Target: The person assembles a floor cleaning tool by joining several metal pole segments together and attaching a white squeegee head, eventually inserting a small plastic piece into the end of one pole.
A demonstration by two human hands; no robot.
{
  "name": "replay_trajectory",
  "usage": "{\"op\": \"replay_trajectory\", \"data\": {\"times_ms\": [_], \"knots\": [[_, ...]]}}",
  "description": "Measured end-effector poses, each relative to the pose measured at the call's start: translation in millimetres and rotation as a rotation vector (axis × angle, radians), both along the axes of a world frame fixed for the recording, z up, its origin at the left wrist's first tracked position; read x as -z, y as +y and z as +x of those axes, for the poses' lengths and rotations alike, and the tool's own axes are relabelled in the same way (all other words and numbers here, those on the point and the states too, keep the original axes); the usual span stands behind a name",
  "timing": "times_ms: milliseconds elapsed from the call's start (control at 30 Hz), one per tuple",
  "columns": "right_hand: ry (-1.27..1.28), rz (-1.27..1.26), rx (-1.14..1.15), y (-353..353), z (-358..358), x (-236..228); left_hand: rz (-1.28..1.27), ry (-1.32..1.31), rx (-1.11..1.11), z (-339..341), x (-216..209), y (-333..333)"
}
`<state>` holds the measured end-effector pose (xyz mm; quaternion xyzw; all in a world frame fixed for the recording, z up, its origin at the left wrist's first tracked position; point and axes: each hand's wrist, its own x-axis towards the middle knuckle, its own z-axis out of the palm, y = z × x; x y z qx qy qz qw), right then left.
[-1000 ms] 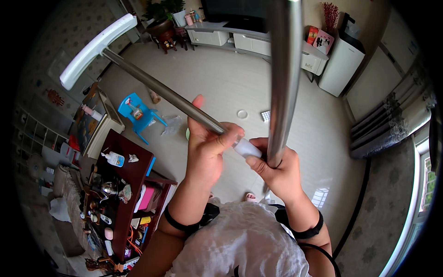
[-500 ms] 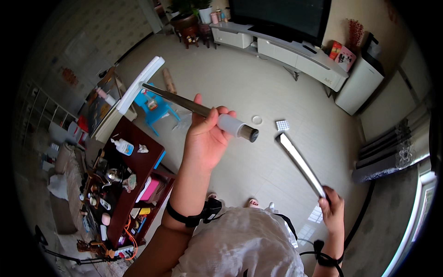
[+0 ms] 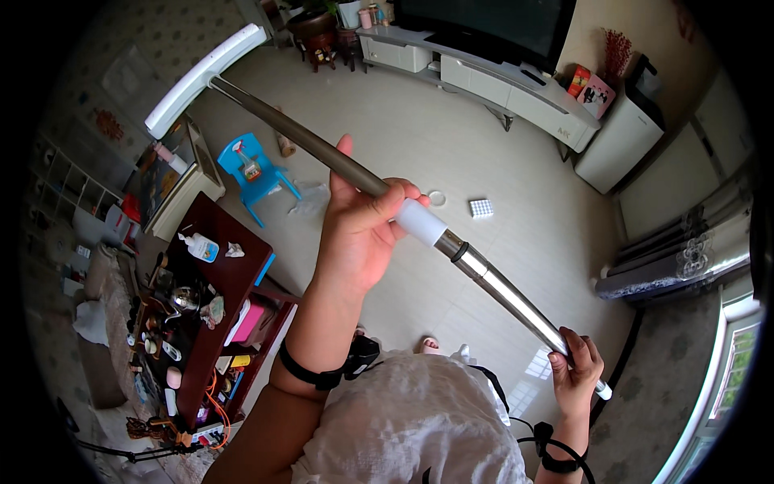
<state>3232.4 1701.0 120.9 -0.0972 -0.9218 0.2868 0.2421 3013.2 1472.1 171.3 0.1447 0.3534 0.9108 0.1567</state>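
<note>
My left hand (image 3: 355, 238) is closed round a dark metal pole (image 3: 286, 129), just above its white plastic collar (image 3: 421, 222). At the pole's far upper left end sits a wide white bar-shaped head (image 3: 205, 79); whether it is a squeegee or a mop head I cannot tell. My right hand (image 3: 576, 371) grips a shiny silver tube (image 3: 520, 300) near its white-tipped lower end. The tube's upper end meets the pole's end just below the collar, and the two lie in one slanting line. How firmly they join is not visible.
A blue plastic chair (image 3: 262, 189) with a spray bottle stands at left, beside a cluttered dark red table (image 3: 258, 246). On the tiled floor lie a white ring (image 3: 437, 198) and a small checkered box (image 3: 481, 209). A white TV cabinet (image 3: 476, 77) lines the far wall.
The silver tube has moved up and left, so its end now meets the pole's end, where before they were apart. The white head has shifted farther up and left.
</note>
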Motion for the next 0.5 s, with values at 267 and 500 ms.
{"op": "replay_trajectory", "data": {"times_ms": [267, 500], "knots": [[0.071, 0.153, 0.042, -8, -6, 4, -0.071, 0.058, -0.029, 6, -2, 1], [0.058, 0.279, 0.017, -17, -16, -8, -0.124, 0.067, -0.046, 10, 1, 5]]}}
